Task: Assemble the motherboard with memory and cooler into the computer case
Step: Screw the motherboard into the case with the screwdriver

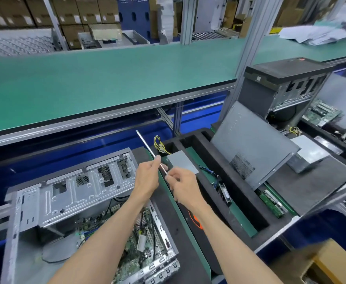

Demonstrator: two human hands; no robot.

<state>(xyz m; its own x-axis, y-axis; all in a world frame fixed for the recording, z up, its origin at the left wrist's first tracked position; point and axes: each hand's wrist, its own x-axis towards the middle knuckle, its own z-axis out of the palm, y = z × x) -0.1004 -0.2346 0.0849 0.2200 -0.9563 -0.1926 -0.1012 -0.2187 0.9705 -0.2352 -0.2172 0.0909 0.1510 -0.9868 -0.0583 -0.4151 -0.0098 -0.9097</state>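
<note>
Green counter spans the background. Computer case lies open at lower left, motherboard seated inside. Left hand fingers pinch a thin metal rod; right hand fingers pinch its lower end.

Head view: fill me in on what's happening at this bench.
A person holds a thin metal rod in both hands: the left hand grips its middle, the right hand pinches its lower end. Below, the open computer case lies with the motherboard already inside. Neither hand touches the case.
</note>
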